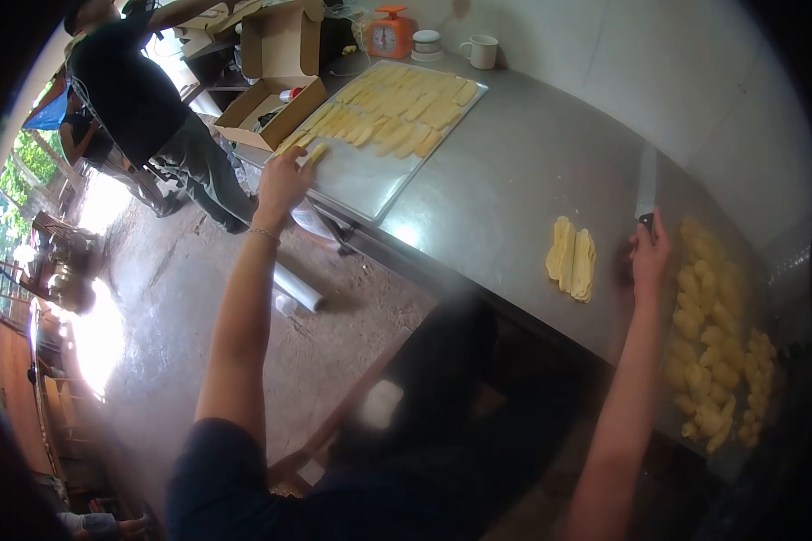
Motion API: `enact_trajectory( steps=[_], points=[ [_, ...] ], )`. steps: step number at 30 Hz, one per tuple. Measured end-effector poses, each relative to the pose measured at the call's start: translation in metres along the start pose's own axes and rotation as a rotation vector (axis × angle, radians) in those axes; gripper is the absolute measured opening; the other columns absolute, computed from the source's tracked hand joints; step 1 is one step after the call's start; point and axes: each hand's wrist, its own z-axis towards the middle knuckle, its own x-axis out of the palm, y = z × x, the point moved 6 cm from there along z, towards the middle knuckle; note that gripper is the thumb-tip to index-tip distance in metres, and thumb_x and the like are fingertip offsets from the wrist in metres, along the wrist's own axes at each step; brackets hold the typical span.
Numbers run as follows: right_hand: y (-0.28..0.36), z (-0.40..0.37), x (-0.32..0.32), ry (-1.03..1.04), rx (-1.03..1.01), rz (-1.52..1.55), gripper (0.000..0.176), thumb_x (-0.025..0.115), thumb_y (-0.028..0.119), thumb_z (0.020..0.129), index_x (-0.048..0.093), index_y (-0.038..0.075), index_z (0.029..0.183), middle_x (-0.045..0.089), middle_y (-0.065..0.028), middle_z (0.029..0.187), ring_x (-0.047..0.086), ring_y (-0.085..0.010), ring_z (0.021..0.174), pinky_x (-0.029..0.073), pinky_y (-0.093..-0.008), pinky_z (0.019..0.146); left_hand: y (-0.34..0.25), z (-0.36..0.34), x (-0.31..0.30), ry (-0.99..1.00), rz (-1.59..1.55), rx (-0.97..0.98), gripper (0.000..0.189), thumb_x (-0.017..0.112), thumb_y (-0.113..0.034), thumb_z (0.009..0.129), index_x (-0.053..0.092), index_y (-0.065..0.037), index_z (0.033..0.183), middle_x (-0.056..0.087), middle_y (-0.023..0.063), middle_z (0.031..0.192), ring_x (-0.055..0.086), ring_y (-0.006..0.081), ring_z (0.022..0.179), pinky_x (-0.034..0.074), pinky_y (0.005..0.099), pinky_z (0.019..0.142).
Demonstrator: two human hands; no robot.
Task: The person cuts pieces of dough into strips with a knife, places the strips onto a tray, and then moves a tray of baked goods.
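Note:
My left hand [284, 187] is over the near left corner of a metal tray [352, 185], its fingers closed on a pale yellow slice [316, 153]. Rows of long, flat yellow slices [397, 108] cover the far part of that tray. On the right, my right hand [650, 252] is wrapped round the black handle of a knife [647, 185], whose broad blade points away from me. A small group of yellow slices [570, 260] lies on the metal table between my hands. Beside my right forearm is a heap of peeled yellow pieces [708, 334], possibly bananas.
Behind the tray stand an orange scale [391, 34], a lidded jar [427, 43] and a white mug [481, 51]. An open cardboard box [271, 108] sits left of the tray. A person in dark clothes [135, 90] stands beyond it. A wall borders the table's far side.

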Motion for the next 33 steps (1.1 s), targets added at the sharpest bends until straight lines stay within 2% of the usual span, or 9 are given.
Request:
enact_trajectory(
  steps=[4, 11, 14, 17, 20, 26, 33],
  points=[
    [-0.002, 0.001, -0.003, -0.022, -0.025, 0.001, 0.059, 0.065, 0.012, 0.109, 0.06, 0.013, 0.167, 0.066, -0.0005, 0.084, 0.056, -0.0084, 0.067, 0.048, -0.0291, 0.061, 0.005, 0.008, 0.001, -0.079, -0.059, 0.061, 0.032, 0.077, -0.022, 0.095, 0.082, -0.009, 0.123, 0.082, 0.0223, 0.1, 0.079, 0.0433, 0.096, 0.062, 0.0517, 0.092],
    [-0.002, 0.002, -0.001, -0.017, -0.015, -0.003, 0.059, 0.066, 0.011, 0.108, 0.06, 0.012, 0.167, 0.065, -0.0006, 0.085, 0.057, -0.0088, 0.067, 0.049, -0.0296, 0.061, 0.008, 0.002, -0.005, -0.148, 0.068, 0.046, 0.025, 0.079, -0.025, 0.092, 0.083, -0.008, 0.11, 0.083, 0.0177, 0.108, 0.08, 0.0398, 0.104, 0.062, 0.0502, 0.092],
    [-0.003, 0.004, -0.002, 0.005, -0.064, -0.01, 0.059, 0.066, 0.011, 0.108, 0.059, 0.012, 0.167, 0.065, -0.0005, 0.085, 0.057, -0.0087, 0.067, 0.049, -0.0295, 0.061, -0.005, -0.008, -0.009, -0.118, 0.122, -0.002, 0.023, 0.078, -0.026, 0.091, 0.083, -0.01, 0.107, 0.083, 0.0163, 0.11, 0.08, 0.0393, 0.106, 0.063, 0.0503, 0.092],
    [-0.004, 0.003, -0.002, 0.005, -0.03, 0.018, 0.06, 0.066, 0.011, 0.108, 0.059, 0.012, 0.168, 0.065, -0.0005, 0.085, 0.057, -0.0086, 0.067, 0.048, -0.0291, 0.061, 0.001, -0.005, -0.001, -0.081, 0.161, -0.025, 0.023, 0.077, -0.027, 0.091, 0.084, -0.012, 0.108, 0.084, 0.0149, 0.109, 0.08, 0.0395, 0.106, 0.063, 0.0508, 0.092],
    [-0.003, 0.003, -0.001, 0.005, -0.025, 0.005, 0.06, 0.065, 0.011, 0.109, 0.059, 0.012, 0.168, 0.065, -0.0006, 0.085, 0.057, -0.0084, 0.067, 0.048, -0.0289, 0.061, 0.005, 0.001, 0.001, -0.091, 0.097, -0.047, 0.022, 0.076, -0.025, 0.092, 0.085, -0.013, 0.107, 0.084, 0.014, 0.107, 0.08, 0.0398, 0.105, 0.063, 0.0512, 0.093],
    [0.001, 0.0, -0.001, 0.005, -0.002, 0.003, 0.06, 0.064, 0.012, 0.109, 0.058, 0.013, 0.169, 0.064, -0.0008, 0.085, 0.055, -0.0082, 0.066, 0.048, -0.0288, 0.06, 0.008, 0.012, 0.006, -0.099, 0.125, 0.013, 0.02, 0.074, -0.022, 0.092, 0.086, -0.012, 0.105, 0.081, 0.0152, 0.113, 0.078, 0.0395, 0.109, 0.061, 0.0501, 0.096],
    [0.004, 0.0, 0.0, 0.003, 0.011, -0.017, 0.061, 0.064, 0.012, 0.109, 0.058, 0.013, 0.169, 0.064, -0.0008, 0.085, 0.054, -0.0082, 0.065, 0.047, -0.0286, 0.058, 0.014, 0.025, 0.011, -0.042, 0.146, -0.015, 0.021, 0.075, -0.022, 0.091, 0.086, -0.012, 0.106, 0.079, 0.0157, 0.114, 0.076, 0.0394, 0.113, 0.06, 0.0494, 0.1]
  ],
)
